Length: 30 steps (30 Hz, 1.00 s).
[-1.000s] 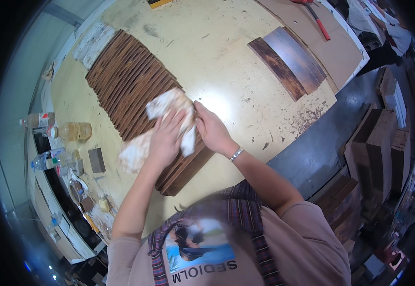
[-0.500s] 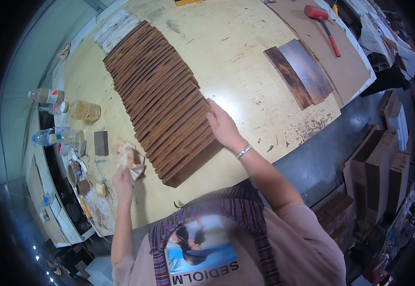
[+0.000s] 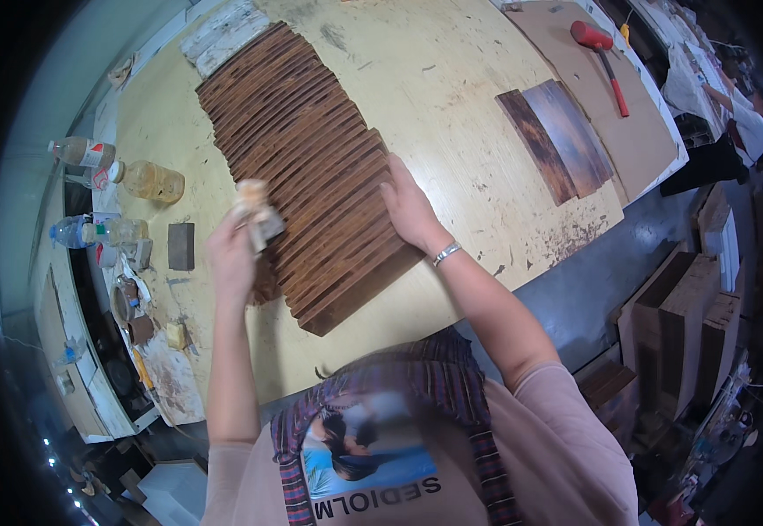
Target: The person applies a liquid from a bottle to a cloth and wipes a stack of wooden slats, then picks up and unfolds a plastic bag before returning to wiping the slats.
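A long row of dark brown wooden strips [image 3: 302,149], standing close together on edge, runs across the table in front of me. Beside its left side, my left hand [image 3: 230,254] is closed around a crumpled, stained rag [image 3: 259,215], smeared by motion, at the strips' ends. My right hand [image 3: 412,206] lies against the right ends of the near strips, fingers stretched along them. Below the rag, a brown patch or scrap [image 3: 265,285] shows on the table; I cannot tell which.
Bottles and a jar of yellowish liquid [image 3: 152,182] stand at the left edge, near a dark grey block [image 3: 181,246]. Two flat boards [image 3: 557,140] lie at the right. Beyond them a red mallet [image 3: 605,66] rests on cardboard [image 3: 565,35]. Large wooden pieces [image 3: 688,298] stand off the table.
My left hand has moved forward and a little right with the rag, from the table up to the strips' left ends. My right hand stays against the right ends, slightly farther forward.
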Each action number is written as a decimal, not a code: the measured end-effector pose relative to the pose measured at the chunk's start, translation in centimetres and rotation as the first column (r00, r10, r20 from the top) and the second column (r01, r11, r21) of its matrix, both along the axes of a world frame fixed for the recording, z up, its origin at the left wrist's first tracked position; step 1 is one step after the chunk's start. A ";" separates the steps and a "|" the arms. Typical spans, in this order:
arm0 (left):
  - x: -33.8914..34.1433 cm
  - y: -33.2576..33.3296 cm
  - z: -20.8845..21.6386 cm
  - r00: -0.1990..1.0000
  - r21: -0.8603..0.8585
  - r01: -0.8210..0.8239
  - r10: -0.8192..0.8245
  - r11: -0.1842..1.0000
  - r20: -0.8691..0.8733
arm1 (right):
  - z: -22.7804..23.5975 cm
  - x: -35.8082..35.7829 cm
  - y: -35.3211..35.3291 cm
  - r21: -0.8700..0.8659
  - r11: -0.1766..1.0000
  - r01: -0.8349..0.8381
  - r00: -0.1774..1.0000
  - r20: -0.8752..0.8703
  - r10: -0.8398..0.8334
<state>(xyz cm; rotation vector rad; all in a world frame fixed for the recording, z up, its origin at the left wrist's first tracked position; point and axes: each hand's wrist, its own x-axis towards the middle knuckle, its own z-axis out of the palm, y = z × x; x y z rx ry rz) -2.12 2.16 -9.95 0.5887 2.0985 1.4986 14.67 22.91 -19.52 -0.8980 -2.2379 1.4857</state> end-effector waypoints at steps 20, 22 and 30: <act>1.6 5.8 -4.2 0.454 -0.642 0.398 -0.749 0.655 -0.483 | -1.8 -0.2 -0.1 0.066 0.998 -0.013 1.000 -0.026 0.015; 0.8 2.1 -4.0 0.489 -0.681 0.357 -0.749 0.639 -0.446 | -1.3 0.1 0.1 0.061 0.998 -0.001 1.000 -0.022 0.003; 3.5 7.3 -5.1 0.479 -0.585 0.299 -0.649 0.754 -0.591 | -1.6 -0.3 -0.3 0.014 1.000 -0.017 0.998 -0.052 0.017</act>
